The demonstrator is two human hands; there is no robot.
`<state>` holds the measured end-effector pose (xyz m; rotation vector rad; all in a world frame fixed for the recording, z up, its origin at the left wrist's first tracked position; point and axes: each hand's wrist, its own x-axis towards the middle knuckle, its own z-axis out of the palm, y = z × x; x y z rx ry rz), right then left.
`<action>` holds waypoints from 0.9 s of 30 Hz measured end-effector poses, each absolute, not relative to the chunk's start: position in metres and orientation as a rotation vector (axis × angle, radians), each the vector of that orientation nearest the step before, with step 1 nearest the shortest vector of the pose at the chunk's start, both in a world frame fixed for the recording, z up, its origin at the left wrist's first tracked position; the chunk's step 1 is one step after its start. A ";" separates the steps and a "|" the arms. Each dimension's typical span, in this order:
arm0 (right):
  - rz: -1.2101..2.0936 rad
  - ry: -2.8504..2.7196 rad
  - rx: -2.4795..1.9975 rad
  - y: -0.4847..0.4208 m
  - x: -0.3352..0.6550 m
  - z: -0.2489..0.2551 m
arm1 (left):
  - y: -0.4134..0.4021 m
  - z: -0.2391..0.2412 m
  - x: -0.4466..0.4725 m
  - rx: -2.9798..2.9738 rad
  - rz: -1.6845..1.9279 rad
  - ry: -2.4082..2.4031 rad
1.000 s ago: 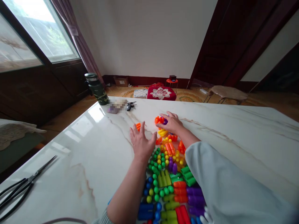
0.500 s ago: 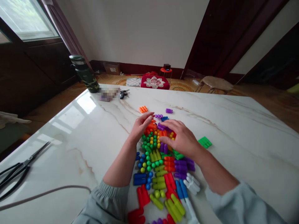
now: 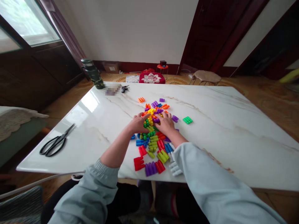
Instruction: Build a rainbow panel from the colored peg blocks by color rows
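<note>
Brightly coloured plastic building blocks, with rounded finger-like prongs, lie heaped in the middle of a marble-patterned table. My left hand cups the left side of the heap, its fingers apart beside orange blocks and a green-and-yellow cluster. On the heap's right side, my right hand has its fingers spread and touches purple blocks. Neither hand visibly grips a block, though some fingertips are hidden. Closer to me lie red blocks, a purple block, lime blocks and pale grey blocks.
Black-handled scissors lie on the left of the marble table. A camouflage flask and keys stand near the far left corner. A green block lies apart on the right. Beyond the table is a stool.
My view has pulled back, showing the near table edge and my legs. Both hands have come lower onto the heap, and several blocks at its far side lie more spread out.
</note>
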<state>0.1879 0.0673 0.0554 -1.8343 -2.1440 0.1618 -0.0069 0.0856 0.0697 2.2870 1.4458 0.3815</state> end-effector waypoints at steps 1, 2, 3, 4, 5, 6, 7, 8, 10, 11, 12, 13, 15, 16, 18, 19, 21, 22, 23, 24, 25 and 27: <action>0.201 -2.165 -1.845 0.072 0.186 0.056 | 0.085 0.068 -0.004 2.280 0.435 1.451; 0.242 -2.177 -1.860 0.076 0.185 0.056 | 0.085 0.065 0.000 2.272 0.478 1.454; 0.283 -2.176 -1.875 0.080 0.183 0.055 | 0.086 0.062 0.004 2.267 0.516 1.455; 0.321 -2.157 -1.885 0.085 0.181 0.054 | 0.088 0.058 0.008 2.260 0.556 1.458; 0.356 -2.124 -1.885 0.089 0.179 0.053 | 0.090 0.056 0.011 2.253 0.592 1.463; 0.384 -2.081 -1.866 0.093 0.178 0.053 | 0.092 0.055 0.013 2.243 0.633 1.468; 0.405 -2.033 -1.822 0.096 0.178 0.053 | 0.094 0.055 0.015 2.232 0.675 1.475; 0.422 -1.985 -1.753 0.098 0.179 0.054 | 0.094 0.056 0.016 2.221 0.716 1.481; 0.447 -1.915 -1.557 0.099 0.184 0.060 | 0.092 0.062 0.016 2.209 0.795 1.481; 0.459 -1.898 -1.454 0.097 0.190 0.064 | 0.089 0.067 0.015 2.212 0.850 1.450; 0.472 -1.895 -1.359 0.092 0.196 0.069 | 0.084 0.073 0.014 2.224 0.906 1.395; 0.483 -1.910 -1.286 0.084 0.204 0.075 | 0.077 0.078 0.012 2.244 0.966 1.301; 0.480 -1.962 -1.229 0.057 0.221 0.086 | 0.056 0.088 0.007 2.301 1.013 1.077; 0.458 -2.005 -1.235 0.038 0.230 0.089 | 0.042 0.091 0.002 2.327 0.965 1.010; 0.342 -2.079 -1.287 -0.010 0.246 0.088 | 0.007 0.092 -0.007 2.376 0.873 1.005; 0.283 -2.096 -1.338 -0.037 0.251 0.083 | -0.012 0.090 -0.013 2.415 0.820 1.055; 0.200 -2.107 -1.462 -0.088 0.256 0.066 | -0.049 0.080 -0.021 2.475 0.728 1.259; 0.179 -2.112 -1.511 -0.110 0.255 0.056 | -0.066 0.072 -0.024 2.496 0.681 1.321; 0.181 -2.122 -1.551 -0.128 0.253 0.045 | -0.080 0.064 -0.026 2.521 0.625 1.345; 0.189 -2.121 -1.590 -0.140 0.248 0.034 | -0.092 0.056 -0.026 2.531 0.581 1.375; 0.192 -2.104 -1.617 -0.148 0.244 0.025 | -0.100 0.049 -0.025 2.534 0.540 1.397; 0.221 -2.075 -1.628 -0.149 0.234 0.013 | -0.107 0.037 -0.021 2.530 0.492 1.403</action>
